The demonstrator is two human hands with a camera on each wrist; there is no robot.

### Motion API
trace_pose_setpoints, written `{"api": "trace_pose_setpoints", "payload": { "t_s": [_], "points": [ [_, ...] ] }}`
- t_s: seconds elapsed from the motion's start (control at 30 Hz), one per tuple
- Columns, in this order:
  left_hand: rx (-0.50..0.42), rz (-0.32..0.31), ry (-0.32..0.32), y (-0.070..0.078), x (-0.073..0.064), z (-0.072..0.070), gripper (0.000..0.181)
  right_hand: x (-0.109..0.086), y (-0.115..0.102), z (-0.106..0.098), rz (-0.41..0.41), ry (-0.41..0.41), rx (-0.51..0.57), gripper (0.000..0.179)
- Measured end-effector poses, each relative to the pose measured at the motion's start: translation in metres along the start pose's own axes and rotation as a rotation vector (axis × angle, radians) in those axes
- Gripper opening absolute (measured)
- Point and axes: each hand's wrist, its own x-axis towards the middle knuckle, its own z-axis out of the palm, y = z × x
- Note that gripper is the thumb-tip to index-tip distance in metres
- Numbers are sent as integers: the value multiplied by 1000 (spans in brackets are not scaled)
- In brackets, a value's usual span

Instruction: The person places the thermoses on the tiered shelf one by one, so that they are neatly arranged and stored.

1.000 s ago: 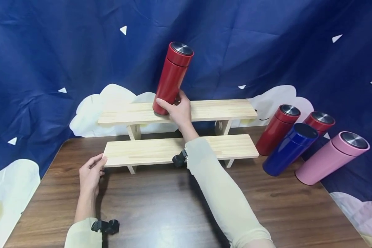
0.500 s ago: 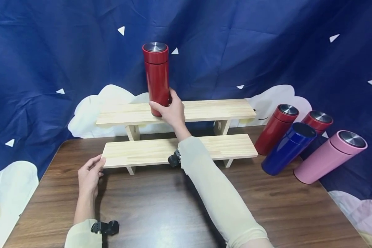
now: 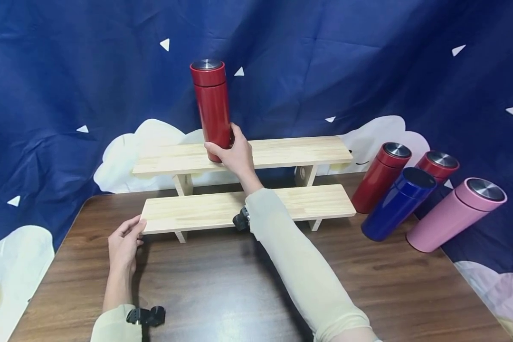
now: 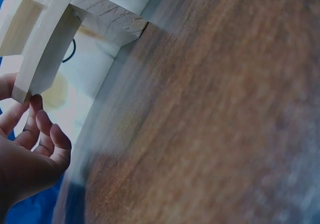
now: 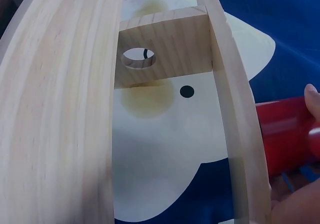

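My right hand [image 3: 239, 154] grips a red thermos [image 3: 212, 104] low on its body, thumb in front. The thermos leans slightly left, its base at the top board [image 3: 301, 151] of a two-step wooden shelf, left of the middle. In the right wrist view the red thermos [image 5: 285, 134] shows beyond the board's edge, with only part of the hand visible. My left hand [image 3: 124, 242] pinches the left end of the lower board [image 3: 196, 211]. The left wrist view shows the fingers [image 4: 60, 139] curled under that board end [image 4: 45, 59].
On the table's right stand two more red thermoses, one in front [image 3: 378, 180] and one behind [image 3: 440, 164], a blue thermos [image 3: 395, 209] and a pink thermos [image 3: 453, 218]. A blue curtain [image 3: 303, 57] with white clouds hangs behind the brown table [image 3: 222, 285].
My right hand has moved the red thermos left along the top board and brought it from a rightward lean to a slight leftward one. My left hand stays on the lower board's end.
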Motion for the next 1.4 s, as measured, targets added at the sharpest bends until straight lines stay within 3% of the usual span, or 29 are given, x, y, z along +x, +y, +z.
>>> {"api": "trace_pose_setpoints", "payload": {
  "t_s": [0.17,0.37,0.83,1.1,1.4],
  "points": [
    [0,3,8,-1,-1,1,17,-2,2,-2,6,-1,5,78],
    [2,8,17,-1,-1,2,16,-6,5,-9,-25,20,139,73],
    [-5,-3,13,-1,-2,0,26,-15,21,-29,-79,87,279,64],
    [1,7,17,-3,-4,1,28,-22,32,-53,-89,160,409,58],
    [12,3,33,-2,-4,3,28,-25,43,-77,-92,204,449,54]
  ]
}}
